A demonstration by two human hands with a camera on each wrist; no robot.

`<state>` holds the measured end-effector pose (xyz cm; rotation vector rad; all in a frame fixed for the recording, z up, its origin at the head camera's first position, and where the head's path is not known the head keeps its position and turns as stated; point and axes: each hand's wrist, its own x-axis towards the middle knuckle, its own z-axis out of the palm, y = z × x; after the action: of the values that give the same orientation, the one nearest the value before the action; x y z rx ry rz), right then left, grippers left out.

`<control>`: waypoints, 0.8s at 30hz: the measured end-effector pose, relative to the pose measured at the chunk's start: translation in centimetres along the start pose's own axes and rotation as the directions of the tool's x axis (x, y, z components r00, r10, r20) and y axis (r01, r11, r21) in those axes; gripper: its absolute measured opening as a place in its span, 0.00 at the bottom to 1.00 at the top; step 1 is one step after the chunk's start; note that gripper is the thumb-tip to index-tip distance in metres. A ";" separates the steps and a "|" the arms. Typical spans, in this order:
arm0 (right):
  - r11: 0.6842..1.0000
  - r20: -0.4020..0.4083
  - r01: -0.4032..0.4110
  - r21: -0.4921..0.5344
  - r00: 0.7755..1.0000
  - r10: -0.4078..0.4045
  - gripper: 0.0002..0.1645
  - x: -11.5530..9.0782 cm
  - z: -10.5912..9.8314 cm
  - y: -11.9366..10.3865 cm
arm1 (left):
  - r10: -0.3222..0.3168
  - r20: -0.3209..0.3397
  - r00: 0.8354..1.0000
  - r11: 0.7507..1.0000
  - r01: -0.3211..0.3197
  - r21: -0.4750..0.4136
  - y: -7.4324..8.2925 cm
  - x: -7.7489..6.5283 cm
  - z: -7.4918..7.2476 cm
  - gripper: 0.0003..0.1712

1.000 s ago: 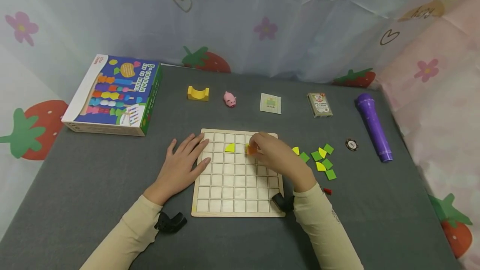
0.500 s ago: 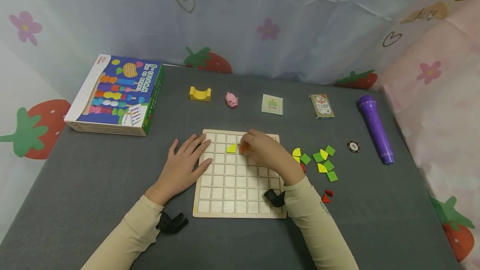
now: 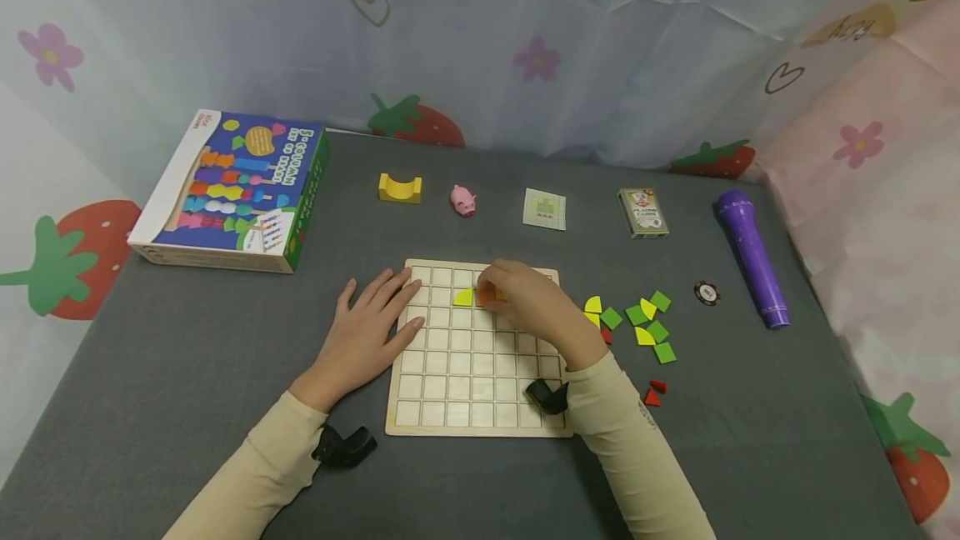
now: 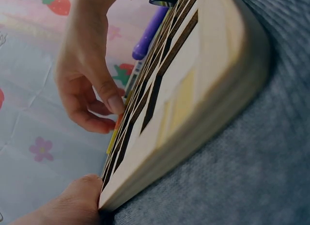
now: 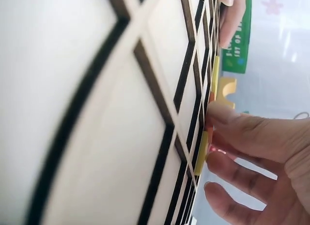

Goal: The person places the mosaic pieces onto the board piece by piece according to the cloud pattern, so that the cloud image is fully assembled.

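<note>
My right hand pinches an orange-red tile low over the wooden grid board, near its upper middle. In the head view the fingers cover most of that tile, so whether it sits fully in a cell I cannot tell. A yellow quarter-round tile lies in a cell just to its left. On the tile's other side, the right wrist view shows a second yellow tile close under the fingers. My left hand rests with fingers spread on the board's left edge.
Green tiles, yellow tiles and red triangles lie loose right of the board. Behind are a game box, yellow block, pink pig, pattern card, card pack, poker chip and purple microphone.
My right hand has shifted left across the board with the orange-red tile, to beside the left yellow tile, then barely moved. My left hand stays on the board's edge.
</note>
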<state>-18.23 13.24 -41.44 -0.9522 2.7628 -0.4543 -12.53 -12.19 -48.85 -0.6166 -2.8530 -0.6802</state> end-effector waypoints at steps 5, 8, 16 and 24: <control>0.997 -0.008 -0.080 0.008 0.997 0.080 0.16 -0.7 -0.3 0.6 | 0.001 -0.001 1.000 1.000 -0.001 -0.002 -0.1 -0.1 0.1 0.34; 0.991 -0.002 -0.131 -0.009 0.991 0.131 0.15 -1.3 -0.5 0.8 | 0.004 -0.004 1.000 1.000 -0.004 0.000 -0.1 0.0 0.0 0.35; 0.988 0.088 -0.151 0.011 0.985 0.149 0.16 -1.5 -0.6 0.9 | 0.008 -0.012 1.000 1.000 -0.008 -0.005 -0.2 -0.1 0.0 0.34; 0.990 0.057 -0.140 0.012 0.989 0.139 0.15 -1.3 -0.2 0.9 | 0.014 -0.011 1.000 1.000 -0.014 -0.008 -0.1 0.0 0.2 0.34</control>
<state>-17.75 14.78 -41.44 -0.7499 2.7473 -0.4199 -12.57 -12.22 -49.04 -0.6309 -2.8347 -0.6905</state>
